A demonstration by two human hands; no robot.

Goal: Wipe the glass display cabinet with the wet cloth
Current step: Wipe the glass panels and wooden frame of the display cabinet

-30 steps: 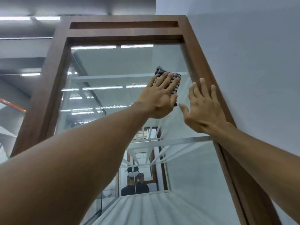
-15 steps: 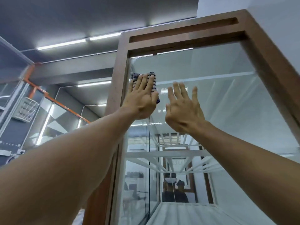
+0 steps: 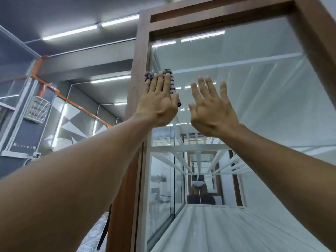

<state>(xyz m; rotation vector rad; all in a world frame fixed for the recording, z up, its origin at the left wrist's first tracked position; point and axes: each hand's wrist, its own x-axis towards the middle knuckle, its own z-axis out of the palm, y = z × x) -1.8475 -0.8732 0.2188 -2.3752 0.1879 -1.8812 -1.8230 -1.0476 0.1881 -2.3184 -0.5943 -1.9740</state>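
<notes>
A tall glass display cabinet (image 3: 272, 99) with a brown wooden frame (image 3: 140, 57) fills the right of the head view. My left hand (image 3: 158, 102) presses a dark checked cloth (image 3: 172, 82) flat against the glass at the upper left corner, right by the frame's left post. Its fingers lie straight over the cloth, which shows only above and right of them. My right hand (image 3: 211, 108) is spread flat on the glass just right of the cloth, holding nothing.
White shelves (image 3: 183, 148) show inside the cabinet, and a person's reflection (image 3: 200, 191) appears low in the glass. A grey wall with an orange pipe (image 3: 60, 93) and a white wire basket (image 3: 37, 109) lies to the left. Ceiling light strips (image 3: 91, 30) run overhead.
My left hand has slid the cloth leftward along the top of the glass from the right frame post to the left one. My right hand followed alongside it.
</notes>
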